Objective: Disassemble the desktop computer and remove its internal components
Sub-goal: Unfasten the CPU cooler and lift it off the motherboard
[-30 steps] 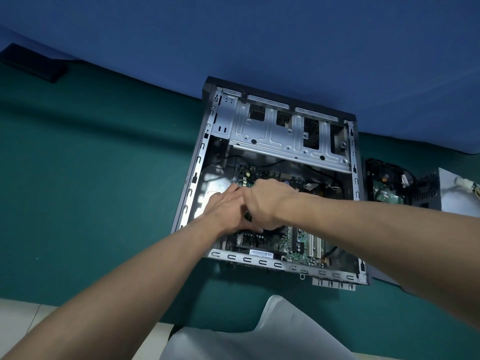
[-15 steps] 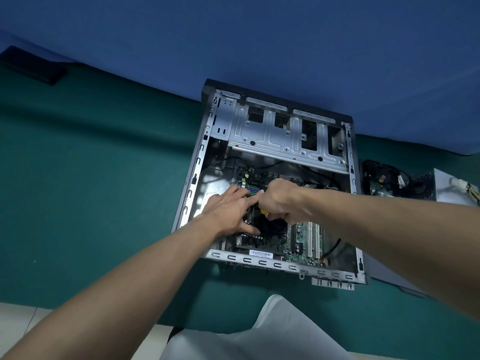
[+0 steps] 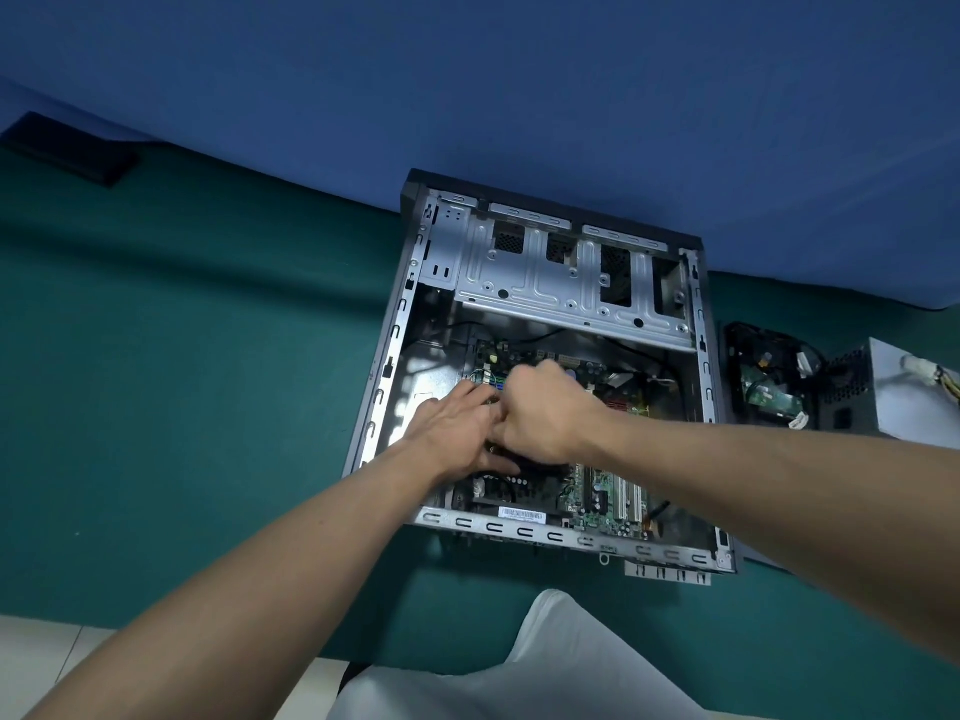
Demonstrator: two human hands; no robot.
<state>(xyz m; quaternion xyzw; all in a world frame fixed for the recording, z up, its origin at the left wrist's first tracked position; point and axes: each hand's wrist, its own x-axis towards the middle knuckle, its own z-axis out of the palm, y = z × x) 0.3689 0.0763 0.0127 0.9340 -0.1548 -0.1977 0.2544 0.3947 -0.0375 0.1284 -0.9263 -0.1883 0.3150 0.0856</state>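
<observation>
At the far left a flat black slab (image 3: 72,148) lies on the green table cover (image 3: 182,356), near the blue backdrop (image 3: 467,70). Right of the middle the computer case (image 3: 556,536) lies on its side, open side up, its far end against the backdrop. Inside, a silver drive cage (image 3: 545,283) spans the far end and the green circuit board (image 3: 605,498) lies on the floor nearer the person. A white barcode sticker (image 3: 522,513) sits just inside the near rim; its print is too small to read, and no brand name can be made out. The left hand (image 3: 454,423) lies flat inside the case, fingers straight and slightly spread, pressing on a dark part over the board. The right hand (image 3: 545,413) touches it from the right, fingers curled into a fist; what they close on, if anything, is hidden. Right of the case, apart from it, lie a black part with a small green board (image 3: 769,392) and a grey power supply box (image 3: 893,402) with a white plug (image 3: 922,367). White cloth (image 3: 545,662) shows at the bottom edge
</observation>
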